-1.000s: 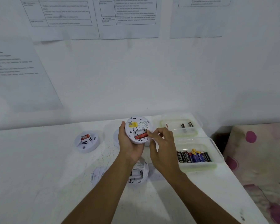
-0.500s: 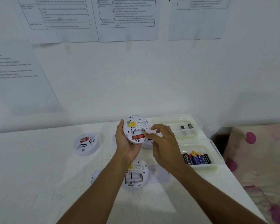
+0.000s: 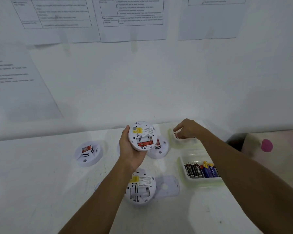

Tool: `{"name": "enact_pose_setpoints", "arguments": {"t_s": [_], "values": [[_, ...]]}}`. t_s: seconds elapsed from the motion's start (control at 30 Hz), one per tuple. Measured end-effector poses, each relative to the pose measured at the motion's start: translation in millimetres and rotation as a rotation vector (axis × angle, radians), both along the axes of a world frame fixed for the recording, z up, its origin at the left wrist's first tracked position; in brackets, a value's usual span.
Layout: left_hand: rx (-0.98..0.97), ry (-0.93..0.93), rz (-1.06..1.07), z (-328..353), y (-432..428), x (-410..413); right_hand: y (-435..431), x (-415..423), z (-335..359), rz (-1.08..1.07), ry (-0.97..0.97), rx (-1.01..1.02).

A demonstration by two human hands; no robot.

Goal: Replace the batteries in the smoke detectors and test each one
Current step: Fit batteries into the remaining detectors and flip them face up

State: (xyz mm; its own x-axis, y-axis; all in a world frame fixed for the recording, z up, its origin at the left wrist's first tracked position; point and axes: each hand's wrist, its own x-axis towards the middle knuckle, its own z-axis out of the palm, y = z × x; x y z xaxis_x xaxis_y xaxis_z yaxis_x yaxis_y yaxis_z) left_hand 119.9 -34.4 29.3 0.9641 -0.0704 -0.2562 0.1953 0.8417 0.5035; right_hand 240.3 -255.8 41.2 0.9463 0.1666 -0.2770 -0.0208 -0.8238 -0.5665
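My left hand (image 3: 128,152) grips a white smoke detector (image 3: 142,134) above the table, its back towards me. One red battery (image 3: 145,143) lies in the lower slot and the upper slot is bare. My right hand (image 3: 189,129) hangs over the far clear tray (image 3: 184,143) with fingers curled down, pinching a small dark battery (image 3: 175,134) at the tray's left end. A second detector (image 3: 140,188) lies on its face near me with an empty compartment, partly under my left forearm.
A near tray (image 3: 181,163) holds several black and blue batteries (image 3: 201,170). Two more detectors sit face up, one at the left (image 3: 88,153) and one behind the held unit (image 3: 160,150). A loose round cover (image 3: 167,186) lies beside the open detector. Spotted cloth (image 3: 267,146) lies beyond the table's right edge.
My right hand left the held detector's battery compartment and moved right and back to the far tray. The held detector tilted a little more towards me.
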Motion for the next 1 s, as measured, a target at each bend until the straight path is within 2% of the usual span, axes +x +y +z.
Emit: {"name": "enact_pose_setpoints", "arguments": {"t_s": [0.1, 0.4, 0.57, 0.73, 0.9, 1.0], "values": [[0.011, 0.000, -0.003, -2, 3, 4, 4, -1, -2, 0.055, -0.020, -0.076], [-0.001, 0.003, -0.003, -6, -2, 6, -1, 2, -11, -0.044, -0.024, -0.035], [0.008, -0.007, -0.001, -7, -2, 5, -1, 1, -12, -0.010, -0.054, -0.066], [0.012, -0.012, 0.005, -5, 2, 4, -8, -1, 2, -0.167, -0.098, 0.206], [0.023, -0.014, 0.012, -2, 2, 3, -5, -25, 32, -0.130, -0.273, 0.415], [0.016, -0.018, 0.003, 0, -1, 1, 7, -51, 53, -0.131, -0.317, 0.636]]}}
